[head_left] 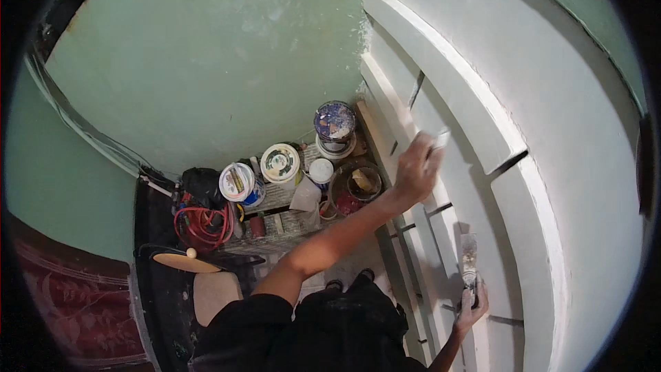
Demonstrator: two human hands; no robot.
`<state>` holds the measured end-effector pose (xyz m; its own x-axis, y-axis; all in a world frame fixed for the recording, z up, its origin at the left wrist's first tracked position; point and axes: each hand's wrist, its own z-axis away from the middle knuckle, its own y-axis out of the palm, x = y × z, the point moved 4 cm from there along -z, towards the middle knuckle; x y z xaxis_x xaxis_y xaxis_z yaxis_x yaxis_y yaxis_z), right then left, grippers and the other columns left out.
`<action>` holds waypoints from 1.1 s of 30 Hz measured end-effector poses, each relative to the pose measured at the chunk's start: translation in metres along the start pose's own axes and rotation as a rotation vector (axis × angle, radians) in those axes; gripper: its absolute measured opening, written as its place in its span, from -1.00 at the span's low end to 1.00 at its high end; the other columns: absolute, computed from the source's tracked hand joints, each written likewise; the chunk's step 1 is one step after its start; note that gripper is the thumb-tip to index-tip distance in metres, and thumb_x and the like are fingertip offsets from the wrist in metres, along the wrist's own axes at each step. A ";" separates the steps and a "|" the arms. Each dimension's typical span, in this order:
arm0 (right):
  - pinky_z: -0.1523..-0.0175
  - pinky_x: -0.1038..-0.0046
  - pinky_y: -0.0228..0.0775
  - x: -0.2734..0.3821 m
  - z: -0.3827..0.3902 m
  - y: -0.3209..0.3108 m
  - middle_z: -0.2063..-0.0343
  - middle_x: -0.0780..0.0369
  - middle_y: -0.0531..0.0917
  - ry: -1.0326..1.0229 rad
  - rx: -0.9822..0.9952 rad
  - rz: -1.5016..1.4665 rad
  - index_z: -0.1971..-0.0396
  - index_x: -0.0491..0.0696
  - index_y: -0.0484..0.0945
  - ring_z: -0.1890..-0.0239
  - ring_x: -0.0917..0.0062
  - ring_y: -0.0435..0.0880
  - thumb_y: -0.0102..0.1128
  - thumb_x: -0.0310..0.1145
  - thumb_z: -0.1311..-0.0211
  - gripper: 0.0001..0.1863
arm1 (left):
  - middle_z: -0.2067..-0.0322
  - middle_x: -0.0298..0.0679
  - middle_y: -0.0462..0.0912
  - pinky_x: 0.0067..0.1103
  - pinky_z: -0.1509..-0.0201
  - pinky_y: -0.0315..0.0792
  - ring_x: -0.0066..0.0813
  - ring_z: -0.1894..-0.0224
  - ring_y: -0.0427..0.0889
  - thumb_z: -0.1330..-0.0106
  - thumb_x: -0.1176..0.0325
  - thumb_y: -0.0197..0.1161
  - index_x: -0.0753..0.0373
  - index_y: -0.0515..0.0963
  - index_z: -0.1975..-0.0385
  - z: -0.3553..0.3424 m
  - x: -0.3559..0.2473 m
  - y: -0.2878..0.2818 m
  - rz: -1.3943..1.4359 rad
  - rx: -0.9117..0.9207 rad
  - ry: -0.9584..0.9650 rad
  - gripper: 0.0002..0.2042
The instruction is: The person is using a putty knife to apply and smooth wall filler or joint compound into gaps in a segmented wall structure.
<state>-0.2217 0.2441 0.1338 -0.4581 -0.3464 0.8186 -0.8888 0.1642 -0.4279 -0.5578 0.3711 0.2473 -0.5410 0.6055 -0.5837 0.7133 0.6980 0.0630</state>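
In the head view, printed labels are borne by a white-and-blue bucket (pixel 241 184) and a white-lidded tub (pixel 280 163), the print too small to be read. The room is bounded by a green wall (pixel 193 62) and, on the right, a white wall (pixel 523 41) crossed by white ledges (pixel 451 69). By the lower ledges, a putty knife (pixel 469 255) is gripped in the right hand (pixel 471 306), its long axis nearly upright in view, blade pointed away from the person. A blurred pale piece (pixel 441 140) is pinched by the left hand (pixel 416 167); its contact with the ledge cannot be told.
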 end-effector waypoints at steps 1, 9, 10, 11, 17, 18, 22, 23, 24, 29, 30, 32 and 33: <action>-0.10 0.27 0.42 0.004 -0.007 0.010 0.09 -0.03 0.67 -0.009 0.033 -0.038 -0.08 -0.35 0.56 0.09 0.25 0.63 0.30 -0.36 -0.17 -0.49 | 0.23 0.15 0.57 -0.26 0.20 0.51 0.11 0.27 0.63 -0.38 0.44 0.17 0.46 0.45 0.10 -0.016 -0.002 0.009 -0.041 0.038 0.108 -0.78; 0.06 0.37 0.45 0.051 -0.064 0.088 0.32 0.06 0.67 -0.016 0.363 -0.247 -0.01 -0.32 0.60 0.24 0.34 0.63 0.34 -0.19 -0.14 -0.45 | 0.44 -0.07 0.44 -0.29 0.45 0.41 -0.05 0.49 0.52 -0.33 0.48 0.21 0.34 0.48 0.26 -0.088 0.044 0.055 -0.206 0.059 0.319 -0.90; 0.06 0.37 0.45 0.051 -0.064 0.094 0.32 0.06 0.67 -0.016 0.367 -0.253 -0.01 -0.32 0.60 0.24 0.34 0.63 0.34 -0.19 -0.14 -0.45 | 0.45 -0.05 0.44 -0.29 0.46 0.41 -0.05 0.49 0.52 -0.33 0.50 0.19 0.37 0.50 0.21 -0.093 0.057 0.053 -0.190 0.047 0.307 -0.89; 0.11 0.33 0.46 0.049 -0.062 0.100 0.35 0.03 0.67 -0.030 0.348 -0.249 0.02 -0.34 0.61 0.30 0.26 0.61 0.32 -0.29 -0.08 -0.49 | 0.45 -0.05 0.44 -0.29 0.46 0.41 -0.05 0.49 0.52 -0.33 0.50 0.19 0.37 0.50 0.21 -0.094 0.067 0.051 -0.196 0.048 0.309 -0.89; 0.20 0.27 0.46 0.064 -0.083 0.130 0.38 -0.03 0.67 -0.044 0.383 -0.209 0.02 -0.36 0.60 0.39 0.19 0.61 0.27 -0.42 -0.02 -0.51 | 0.44 -0.01 0.46 -0.23 0.41 0.44 0.06 0.42 0.54 -0.27 0.51 0.20 0.32 0.46 0.34 -0.150 0.143 0.042 -0.276 -0.011 0.348 -0.94; 0.19 0.28 0.46 0.063 -0.082 0.134 0.39 -0.02 0.67 -0.120 0.344 -0.160 0.03 -0.36 0.61 0.38 0.20 0.61 0.27 -0.41 -0.03 -0.52 | 0.44 -0.01 0.46 -0.22 0.40 0.44 0.07 0.41 0.53 -0.26 0.51 0.21 0.32 0.47 0.34 -0.165 0.161 0.041 -0.249 0.021 0.355 -0.93; 0.16 0.30 0.45 0.087 -0.098 0.169 0.40 -0.01 0.66 0.156 0.382 -0.072 0.03 -0.36 0.61 0.33 0.25 0.64 0.30 -0.37 -0.06 -0.52 | 0.45 0.02 0.44 -0.20 0.40 0.42 0.12 0.41 0.52 -0.26 0.50 0.22 0.31 0.47 0.35 -0.204 0.218 0.032 -0.182 0.021 0.403 -0.93; 0.16 0.30 0.45 0.090 -0.099 0.181 0.40 -0.01 0.66 0.156 0.376 -0.064 0.03 -0.36 0.61 0.33 0.25 0.64 0.30 -0.37 -0.06 -0.52 | 0.45 0.03 0.44 -0.20 0.40 0.42 0.13 0.41 0.52 -0.26 0.51 0.21 0.30 0.47 0.35 -0.218 0.229 0.030 -0.202 0.010 0.388 -0.94; 0.15 0.32 0.45 0.091 -0.098 0.192 0.41 0.00 0.65 0.147 0.357 -0.095 0.03 -0.36 0.61 0.32 0.27 0.64 0.30 -0.36 -0.06 -0.51 | 0.41 0.05 0.48 -0.19 0.37 0.43 0.15 0.38 0.53 -0.28 0.48 0.20 0.30 0.47 0.34 -0.233 0.247 0.030 -0.209 -0.075 0.411 -0.94; 0.17 0.37 0.44 0.096 -0.096 0.232 0.39 0.05 0.64 0.203 0.318 -0.151 0.03 -0.34 0.61 0.35 0.33 0.62 0.29 -0.38 -0.04 -0.52 | 0.36 0.04 0.54 -0.13 0.31 0.46 0.16 0.35 0.57 -0.34 0.39 0.17 0.31 0.50 0.29 -0.297 0.316 0.010 -0.304 -0.208 0.243 -0.89; 0.21 0.37 0.45 0.097 -0.095 0.237 0.36 0.03 0.65 0.316 0.358 -0.127 0.06 -0.33 0.61 0.35 0.34 0.63 0.30 -0.44 0.00 -0.55 | 0.35 0.07 0.56 -0.14 0.26 0.47 0.18 0.31 0.58 -0.36 0.38 0.17 0.33 0.51 0.28 -0.303 0.322 0.011 -0.338 -0.184 0.145 -0.87; 0.22 0.38 0.46 0.100 -0.092 0.246 0.37 0.02 0.65 0.242 0.353 -0.126 0.06 -0.32 0.62 0.34 0.35 0.64 0.30 -0.47 0.01 -0.55 | 0.34 0.10 0.57 -0.15 0.22 0.48 0.19 0.27 0.59 -0.39 0.37 0.17 0.34 0.52 0.27 -0.297 0.325 0.013 -0.366 -0.157 0.041 -0.85; 0.24 0.40 0.46 0.101 -0.092 0.251 0.37 0.02 0.65 0.159 0.348 -0.136 0.06 -0.31 0.62 0.34 0.36 0.64 0.30 -0.50 0.02 -0.56 | 0.36 0.10 0.56 -0.15 0.23 0.47 0.20 0.29 0.57 -0.40 0.37 0.15 0.33 0.51 0.28 -0.283 0.315 0.017 -0.304 -0.099 0.170 -0.86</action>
<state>-0.4926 0.3351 0.1437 -0.3578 -0.1914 0.9140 -0.8959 -0.2055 -0.3937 -0.8418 0.6816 0.2934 -0.7942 0.4134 -0.4454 0.4660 0.8847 -0.0096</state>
